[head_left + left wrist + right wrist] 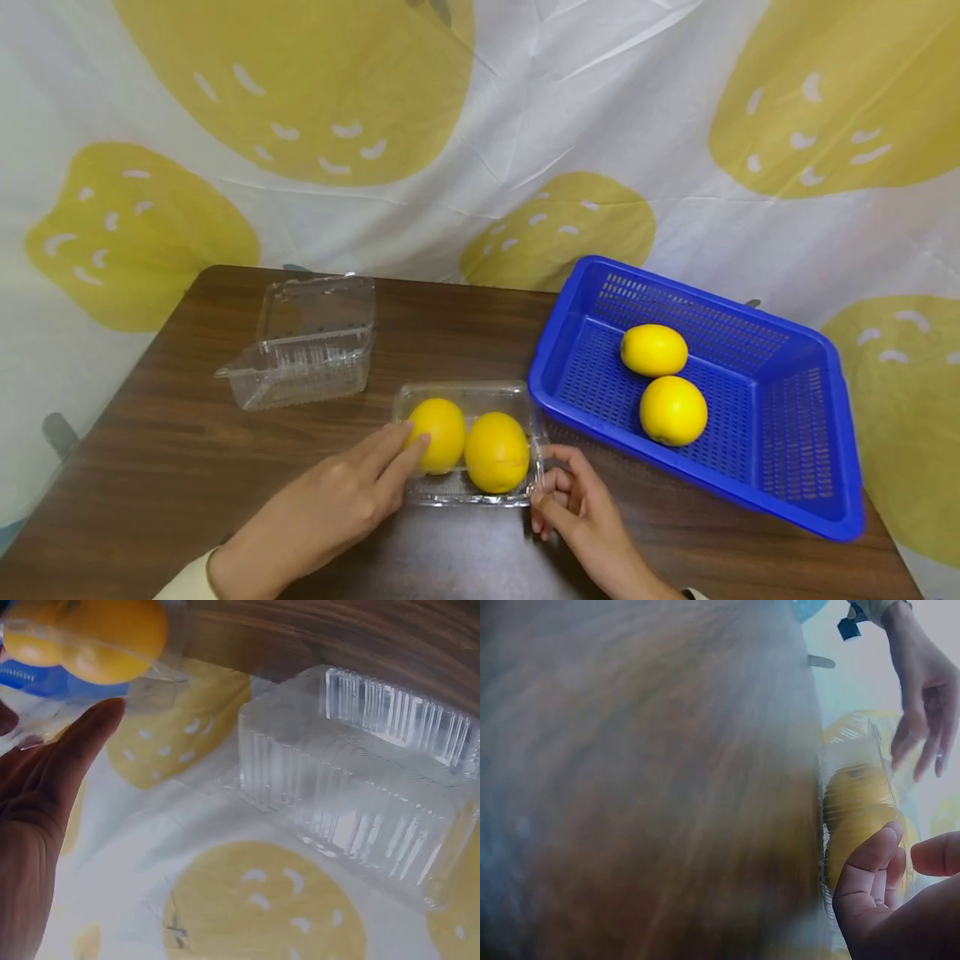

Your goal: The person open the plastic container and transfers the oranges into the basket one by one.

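Observation:
A clear plastic clamshell container (472, 502) lies on the table with two yellow citrus fruits (497, 452) side by side in it. Clear plastic crosses over the fruits in the left wrist view. My left hand (341, 492) is at the container's left end, its extended fingers overlapping the left fruit (438, 435) in the head view. At the opposite end my right hand (588, 517) holds the container's edge, thumb at the near corner and index finger farther back. The right wrist view shows its thumb (870, 859) over the rim.
A second clamshell container (300, 375) stands with its lid up at the back left. On the right, a blue plastic basket (697, 492) holds two more yellow fruits (673, 411); its near left corner is close to the container. A fruit-print cloth (405, 225) hangs behind the wooden table (180, 433).

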Tool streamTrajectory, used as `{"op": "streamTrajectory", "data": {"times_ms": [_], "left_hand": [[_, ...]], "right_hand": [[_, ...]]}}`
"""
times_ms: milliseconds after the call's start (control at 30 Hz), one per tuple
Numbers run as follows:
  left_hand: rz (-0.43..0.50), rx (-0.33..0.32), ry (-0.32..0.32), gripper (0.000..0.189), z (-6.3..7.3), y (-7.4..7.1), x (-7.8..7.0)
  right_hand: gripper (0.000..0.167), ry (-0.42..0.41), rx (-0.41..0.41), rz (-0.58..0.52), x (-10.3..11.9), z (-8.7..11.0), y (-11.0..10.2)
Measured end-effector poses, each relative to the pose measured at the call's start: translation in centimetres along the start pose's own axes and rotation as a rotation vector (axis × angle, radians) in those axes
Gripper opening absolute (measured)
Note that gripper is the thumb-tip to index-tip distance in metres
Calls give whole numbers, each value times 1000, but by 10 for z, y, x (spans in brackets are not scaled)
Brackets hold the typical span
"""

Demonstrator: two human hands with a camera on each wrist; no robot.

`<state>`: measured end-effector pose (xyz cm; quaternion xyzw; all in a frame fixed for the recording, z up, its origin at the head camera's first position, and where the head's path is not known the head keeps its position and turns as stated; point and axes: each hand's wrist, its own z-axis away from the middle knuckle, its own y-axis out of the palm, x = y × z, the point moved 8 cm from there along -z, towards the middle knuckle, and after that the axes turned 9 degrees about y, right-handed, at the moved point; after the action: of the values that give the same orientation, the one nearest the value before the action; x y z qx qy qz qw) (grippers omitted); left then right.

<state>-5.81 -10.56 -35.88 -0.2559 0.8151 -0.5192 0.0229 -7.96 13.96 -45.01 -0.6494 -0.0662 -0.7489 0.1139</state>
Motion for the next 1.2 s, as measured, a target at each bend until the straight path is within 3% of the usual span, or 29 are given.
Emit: {"op": "streamTrajectory", "data": {"times_ms": [133,433,600,767,900,1100,1200], "left_hand": [[75,-188,-78,49,0,-13,13],[140,-411,-349,48,9,-28,41],[248,-517,-494,47,15,-27,53],[299,-554,-537,44,15,-26,59],[307,-574,-569,22,17,-26,62],[341,-579,-622,43,17,-26,68],[361,-534,-640,47,18,-21,68]], "right_hand": [[46,-5,3,6,0,0,0],[47,7,26,8,-1,-2,3],[48,27,32,10,-1,-2,5],[49,40,35,8,-1,-3,6],[49,42,49,6,-1,-4,8],[49,48,46,23,1,-6,10],[49,50,40,32,2,-7,10]]}}
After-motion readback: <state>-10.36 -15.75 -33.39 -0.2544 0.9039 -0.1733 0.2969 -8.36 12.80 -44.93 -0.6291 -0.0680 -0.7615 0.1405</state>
